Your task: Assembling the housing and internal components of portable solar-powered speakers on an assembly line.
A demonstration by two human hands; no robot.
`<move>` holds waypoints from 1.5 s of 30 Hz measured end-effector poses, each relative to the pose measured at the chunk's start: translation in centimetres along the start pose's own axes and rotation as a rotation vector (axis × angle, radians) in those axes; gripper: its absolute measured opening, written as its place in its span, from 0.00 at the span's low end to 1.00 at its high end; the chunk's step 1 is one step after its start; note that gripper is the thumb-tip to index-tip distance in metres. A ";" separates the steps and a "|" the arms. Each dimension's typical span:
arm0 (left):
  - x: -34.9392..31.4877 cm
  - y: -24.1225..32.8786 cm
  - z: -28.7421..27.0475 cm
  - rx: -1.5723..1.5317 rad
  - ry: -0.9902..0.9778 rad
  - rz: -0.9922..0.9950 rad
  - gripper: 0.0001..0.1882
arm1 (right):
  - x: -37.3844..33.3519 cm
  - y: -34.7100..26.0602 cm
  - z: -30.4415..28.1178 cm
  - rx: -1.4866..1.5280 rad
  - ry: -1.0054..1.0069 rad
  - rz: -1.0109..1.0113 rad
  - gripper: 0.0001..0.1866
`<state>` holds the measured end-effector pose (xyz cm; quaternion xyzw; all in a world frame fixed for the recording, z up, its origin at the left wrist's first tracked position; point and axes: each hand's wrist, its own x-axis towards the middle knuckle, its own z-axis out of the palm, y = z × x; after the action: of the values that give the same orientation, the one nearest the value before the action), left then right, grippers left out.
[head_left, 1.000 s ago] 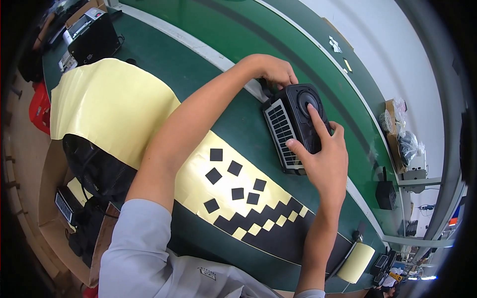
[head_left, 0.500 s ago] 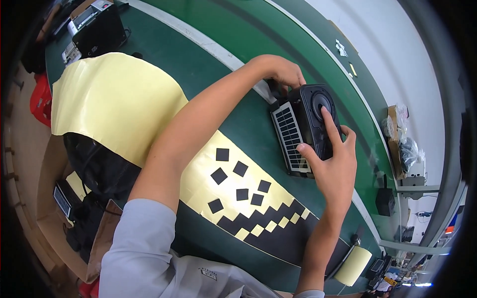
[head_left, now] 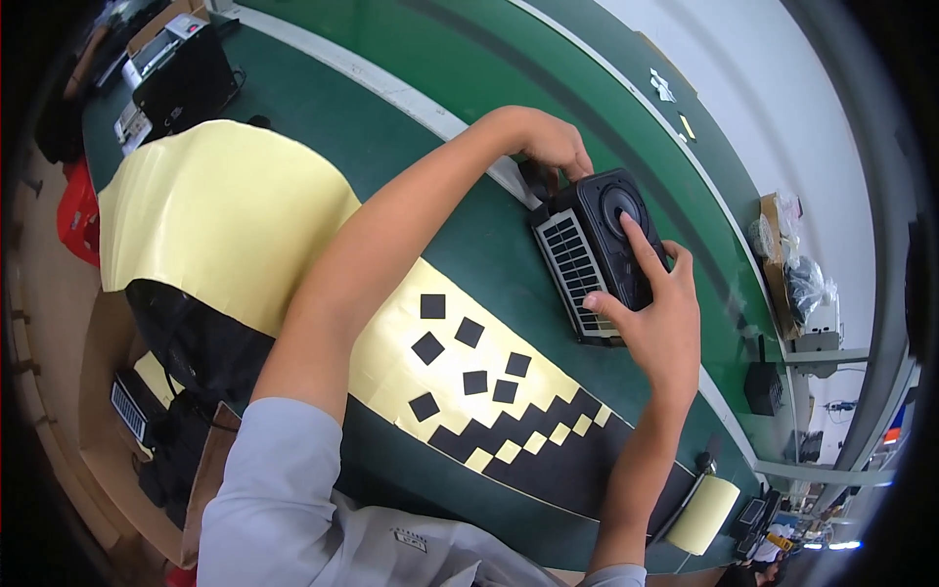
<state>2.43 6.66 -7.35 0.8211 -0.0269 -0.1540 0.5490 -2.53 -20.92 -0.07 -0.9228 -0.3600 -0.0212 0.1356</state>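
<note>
1. Head view, far left: I see a red seat beside the green table, with a black machine standing on the tabletop.
2. Just nearer, an open cardboard box holds a crumpled black bag and a device with a small solar panel.
3. Over the bag's upper part arches a pale yellow sheet, which runs on rightward under the person's left forearm.
4. Where it lies flat on the table, black squares are scattered over it, and it meets a black stepped-edge sheet.
5. The left hand reaches across to the far left end of the black speaker. Its fingers curl down there, partly hidden; I can't tell whether they have closed on anything.
6. That speaker stands at the table's far side, ahead of the person, with a ribbed solar panel on its left face and a round cone near the top of its front.
7. The right hand has hold of its near right part, spread wide: thumb against the panel, index finger on the cone, other fingers bent at the right edge.
8. Farther right are a yellow roll, a dark box and an open carton with clear plastic bags.
</note>
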 end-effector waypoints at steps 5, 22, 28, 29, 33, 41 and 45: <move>-0.1 0.7 0.7 0.117 0.064 0.156 0.14 | -0.8 2.7 -0.5 0.016 0.013 0.016 0.50; -3.3 2.4 5.8 0.630 0.326 0.519 0.09 | -2.0 7.2 -2.0 0.042 -0.047 -0.024 0.51; -3.9 3.4 6.3 0.563 0.231 0.314 0.08 | -2.4 6.5 -1.8 -0.019 -0.021 -0.024 0.48; -3.8 3.2 6.2 0.562 0.230 0.313 0.08 | -2.4 6.4 -1.5 -0.035 0.017 -0.054 0.47; -3.7 2.8 6.2 0.374 0.207 0.320 0.09 | -1.8 5.8 0.2 -0.052 0.164 -0.113 0.41; -3.7 2.9 6.3 0.472 0.277 0.360 0.07 | -1.5 5.3 0.2 -0.042 0.204 -0.065 0.33; -3.3 2.4 6.4 0.440 0.288 0.384 0.07 | -1.3 5.5 0.4 -0.080 0.177 -0.094 0.34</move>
<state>-2.27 0.69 -6.68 0.9133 -0.1360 0.0794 0.3756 0.18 -25.60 -1.91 -0.9041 -0.3885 -0.1231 0.1285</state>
